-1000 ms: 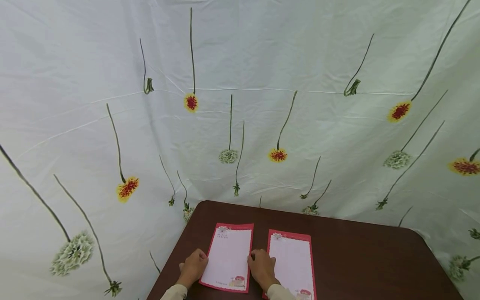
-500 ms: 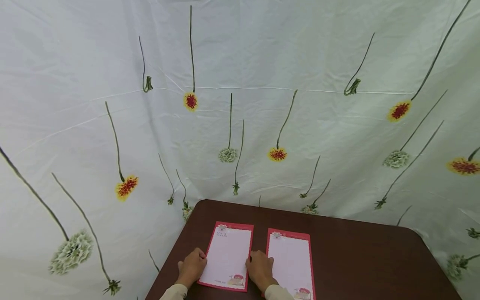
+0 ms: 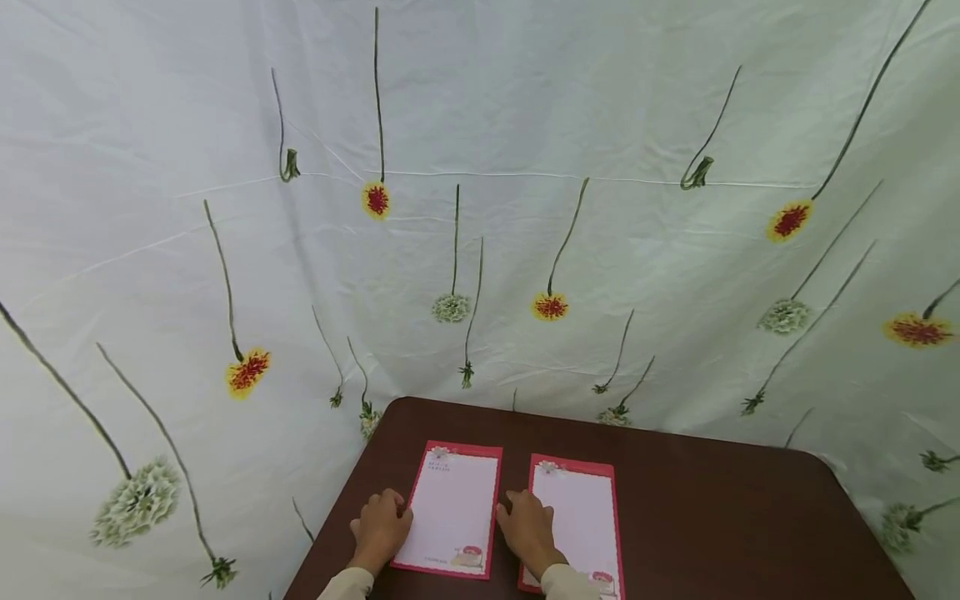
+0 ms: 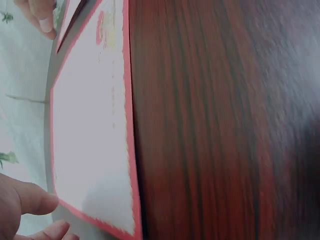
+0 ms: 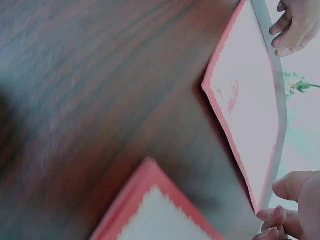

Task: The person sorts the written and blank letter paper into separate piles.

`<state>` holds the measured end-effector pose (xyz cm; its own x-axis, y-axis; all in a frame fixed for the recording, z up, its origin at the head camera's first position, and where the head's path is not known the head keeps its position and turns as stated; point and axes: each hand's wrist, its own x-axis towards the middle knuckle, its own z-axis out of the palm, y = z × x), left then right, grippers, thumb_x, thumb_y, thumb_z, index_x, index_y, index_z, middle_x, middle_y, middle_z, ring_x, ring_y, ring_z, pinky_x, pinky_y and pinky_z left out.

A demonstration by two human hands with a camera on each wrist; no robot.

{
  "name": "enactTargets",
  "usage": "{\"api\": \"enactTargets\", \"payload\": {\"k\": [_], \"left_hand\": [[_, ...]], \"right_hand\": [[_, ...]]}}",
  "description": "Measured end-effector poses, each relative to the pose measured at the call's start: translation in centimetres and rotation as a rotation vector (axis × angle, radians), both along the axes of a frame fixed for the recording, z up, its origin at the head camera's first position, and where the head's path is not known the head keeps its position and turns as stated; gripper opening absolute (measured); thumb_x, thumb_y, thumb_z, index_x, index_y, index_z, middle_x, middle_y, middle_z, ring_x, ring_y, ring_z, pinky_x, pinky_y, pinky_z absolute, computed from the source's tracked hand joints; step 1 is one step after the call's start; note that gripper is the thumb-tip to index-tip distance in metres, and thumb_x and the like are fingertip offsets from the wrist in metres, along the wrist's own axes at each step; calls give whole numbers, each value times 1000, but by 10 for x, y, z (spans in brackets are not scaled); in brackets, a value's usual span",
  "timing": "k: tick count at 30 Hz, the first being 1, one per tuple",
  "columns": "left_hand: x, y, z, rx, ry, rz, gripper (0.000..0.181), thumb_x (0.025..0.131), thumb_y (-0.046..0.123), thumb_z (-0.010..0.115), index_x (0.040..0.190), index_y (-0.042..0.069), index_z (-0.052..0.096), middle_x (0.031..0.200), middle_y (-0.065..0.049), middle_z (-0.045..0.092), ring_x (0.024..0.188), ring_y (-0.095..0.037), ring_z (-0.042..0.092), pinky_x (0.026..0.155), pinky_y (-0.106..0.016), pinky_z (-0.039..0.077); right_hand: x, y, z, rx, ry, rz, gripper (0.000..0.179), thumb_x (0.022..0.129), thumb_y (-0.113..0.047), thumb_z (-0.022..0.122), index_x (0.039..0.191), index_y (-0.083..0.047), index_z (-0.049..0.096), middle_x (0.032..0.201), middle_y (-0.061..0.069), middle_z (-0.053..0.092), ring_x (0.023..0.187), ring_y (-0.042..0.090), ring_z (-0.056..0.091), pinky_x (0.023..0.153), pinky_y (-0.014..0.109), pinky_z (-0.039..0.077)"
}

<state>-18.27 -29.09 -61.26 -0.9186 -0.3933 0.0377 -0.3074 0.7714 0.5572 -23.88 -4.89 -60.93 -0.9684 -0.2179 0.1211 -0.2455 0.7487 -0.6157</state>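
Observation:
Two red-bordered stationery sheets with white writing areas lie side by side on a dark brown table. My left hand (image 3: 381, 525) is at the left edge of the left sheet (image 3: 454, 508), fingers relaxed. In the left wrist view, its thumb (image 4: 40, 200) is by a corner of that sheet, apart from the fingers below. My right hand (image 3: 528, 529) is over the gap between the sheets, partly covering the right sheet (image 3: 581, 508). The right wrist view shows its thumb (image 5: 290, 185) and fingers apart beside the left sheet's corner, pinching nothing.
The brown table (image 3: 720, 517) extends to the right of the sheets and has rounded far corners. Behind and to the left of it hangs a pale cloth (image 3: 645, 250) printed with flowers and stems. In the right wrist view, the right sheet's corner (image 5: 160, 200) is close to the camera.
Both hands' fingers have loosened from the left sheet's side edges, the right hand's spreading more. The sheets lie nearly as before; the whole head view has shifted slightly.

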Motion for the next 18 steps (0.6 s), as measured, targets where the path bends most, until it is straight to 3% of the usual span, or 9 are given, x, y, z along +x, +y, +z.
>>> {"api": "enactTargets", "payload": {"k": [8,13,18], "left_hand": [[-12,37,8,-20,59,-97,18,91,17,72,103,6,65,103,-16,64,101,-42,62,81,-58,40],[-21,63,10,-40,109,-196,16,91,16,73,102,5,70,101,-15,66,98,-41,63,79,-56,42],[-29,87,10,-20,124,-285,18,92,15,72,106,4,75,107,-19,67,99,-42,63,78,-56,43]], "right_hand": [[-7,42,13,20,84,-74,34,94,-22,75,117,4,75,102,19,71,100,39,70,73,50,42],[-12,76,15,48,152,-150,32,91,-19,77,115,2,77,95,16,69,91,35,69,70,48,43],[-12,108,13,95,157,-218,33,92,-21,77,116,1,77,100,18,69,97,36,68,73,50,44]]}}
